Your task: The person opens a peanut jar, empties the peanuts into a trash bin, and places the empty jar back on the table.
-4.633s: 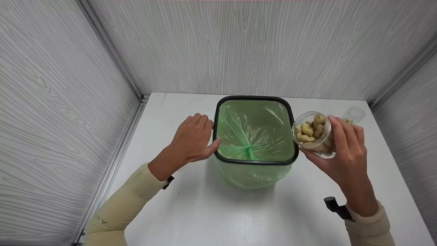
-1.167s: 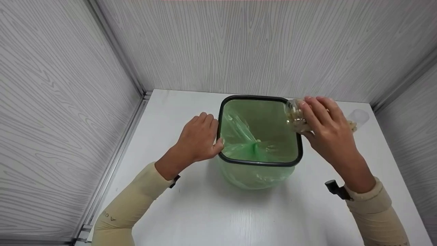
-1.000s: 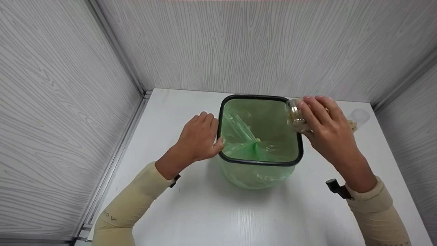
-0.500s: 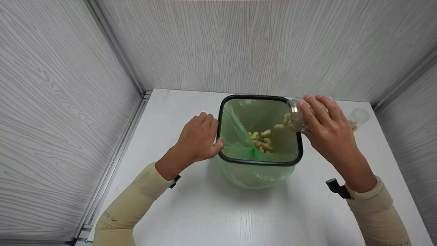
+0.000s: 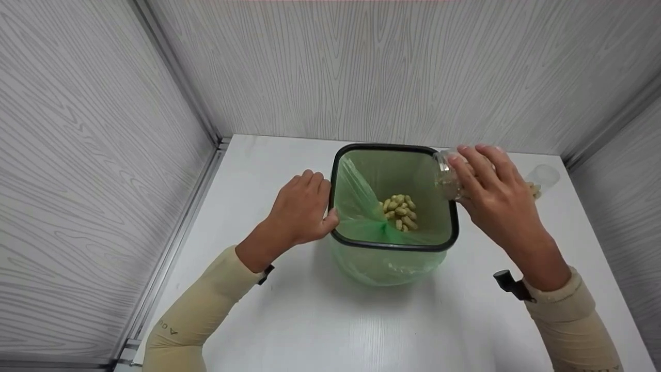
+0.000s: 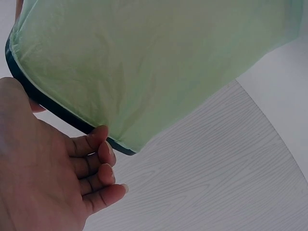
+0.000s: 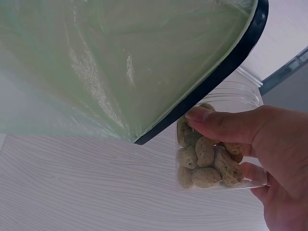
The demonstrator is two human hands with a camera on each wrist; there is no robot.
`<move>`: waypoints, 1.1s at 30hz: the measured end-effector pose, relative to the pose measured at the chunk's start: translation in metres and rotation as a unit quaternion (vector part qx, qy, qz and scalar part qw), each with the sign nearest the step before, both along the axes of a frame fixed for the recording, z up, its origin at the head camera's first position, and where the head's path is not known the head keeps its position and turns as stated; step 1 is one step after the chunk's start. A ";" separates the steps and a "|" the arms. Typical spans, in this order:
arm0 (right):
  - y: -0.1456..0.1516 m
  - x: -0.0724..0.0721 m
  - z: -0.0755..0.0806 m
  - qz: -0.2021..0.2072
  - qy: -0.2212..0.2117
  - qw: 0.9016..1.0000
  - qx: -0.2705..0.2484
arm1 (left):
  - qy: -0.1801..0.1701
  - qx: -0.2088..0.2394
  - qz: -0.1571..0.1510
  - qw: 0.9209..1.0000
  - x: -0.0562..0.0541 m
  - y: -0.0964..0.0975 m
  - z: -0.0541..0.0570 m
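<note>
A trash bin with a black rim [image 5: 390, 247] and a green plastic liner [image 5: 356, 196] stands between the hands. My left hand [image 5: 299, 209] grips its left rim, thumb over the edge and fingers curled on the outside. With thumb and fingers, my right hand [image 5: 498, 206] holds a clear jar [image 5: 448, 178] tilted at the right rim, its mouth toward the liner. Shelled-looking whole peanuts [image 5: 400, 212] lie in a heap in the liner. In the right wrist view more peanuts [image 7: 205, 177] sit inside the jar, below its threaded neck.
All this is on a white table [image 5: 361, 330] enclosed by grey wood-grain panels [image 5: 320, 67]. Behind the right hand lies a clear round piece [image 5: 546, 175], with several peanuts [image 5: 534, 189] beside it, partly hidden by the hand.
The right hand has turned the jar from beside the bin to over its right rim. Peanuts have fallen from it into the liner and formed a heap. The left hand keeps its hold.
</note>
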State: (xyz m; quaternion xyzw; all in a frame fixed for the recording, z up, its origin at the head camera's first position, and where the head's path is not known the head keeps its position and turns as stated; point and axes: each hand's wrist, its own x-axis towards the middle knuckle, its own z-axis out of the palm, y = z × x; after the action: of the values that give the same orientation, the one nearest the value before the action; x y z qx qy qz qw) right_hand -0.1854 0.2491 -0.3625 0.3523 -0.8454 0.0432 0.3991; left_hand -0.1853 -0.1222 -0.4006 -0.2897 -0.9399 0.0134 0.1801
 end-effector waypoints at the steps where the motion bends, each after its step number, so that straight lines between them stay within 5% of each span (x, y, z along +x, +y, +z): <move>1: 0.000 0.000 0.000 0.001 -0.001 1.000 0.003 | 0.000 0.000 0.000 1.000 0.000 0.000 0.000; 33: 0.004 -0.001 0.003 0.035 0.007 0.998 0.053 | 0.017 0.001 0.000 1.000 0.000 0.000 -0.003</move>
State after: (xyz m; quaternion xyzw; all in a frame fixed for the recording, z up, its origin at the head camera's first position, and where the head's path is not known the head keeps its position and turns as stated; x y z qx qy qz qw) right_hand -0.1863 0.2529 -0.3597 0.4021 -0.8310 0.0097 0.3843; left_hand -0.1854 -0.1223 -0.4032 -0.2895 -0.9367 0.0177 0.1964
